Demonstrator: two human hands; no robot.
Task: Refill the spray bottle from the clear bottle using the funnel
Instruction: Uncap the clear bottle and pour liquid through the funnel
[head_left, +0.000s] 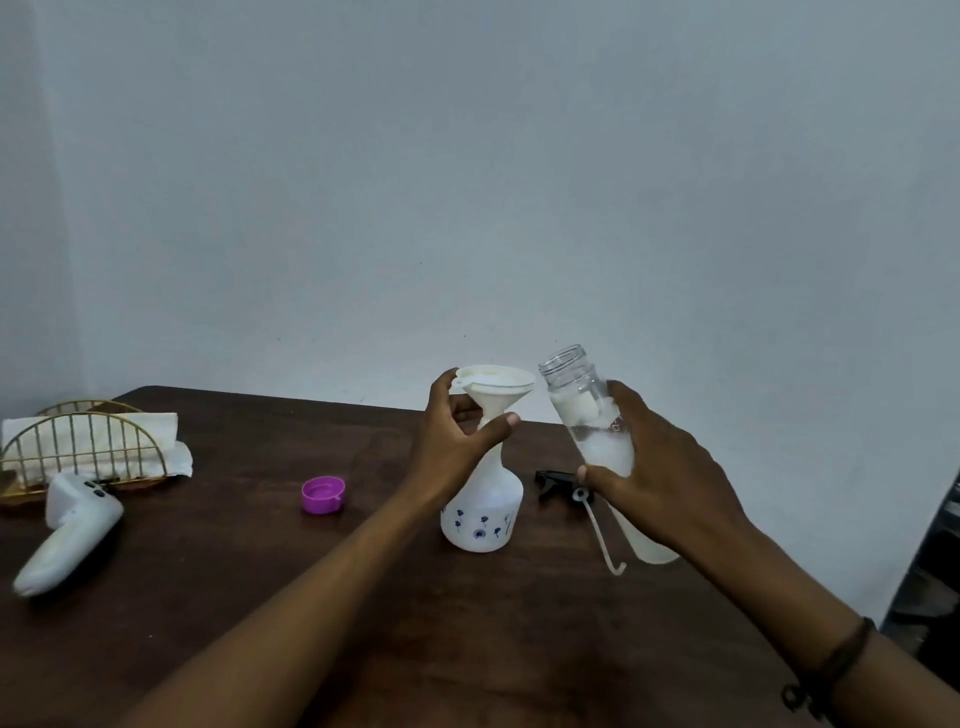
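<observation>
A white spray bottle (483, 512) with small blue flowers stands on the dark wooden table (260, 597), its top off. A white funnel (496, 392) sits in its neck. My left hand (457, 436) curls round the neck and the funnel's stem. My right hand (660, 478) grips the clear bottle (587, 410), uncapped and tilted with its mouth leaning left toward the funnel's rim; liquid shows inside. The black spray head (558, 482) with its white dip tube (602, 540) lies on the table behind the clear bottle.
A purple cap (323, 494) lies open side up left of the spray bottle. At the far left stand a gold wire napkin holder (78, 447) with white napkins and a white handheld controller (67, 535). A pale wall rises behind the table.
</observation>
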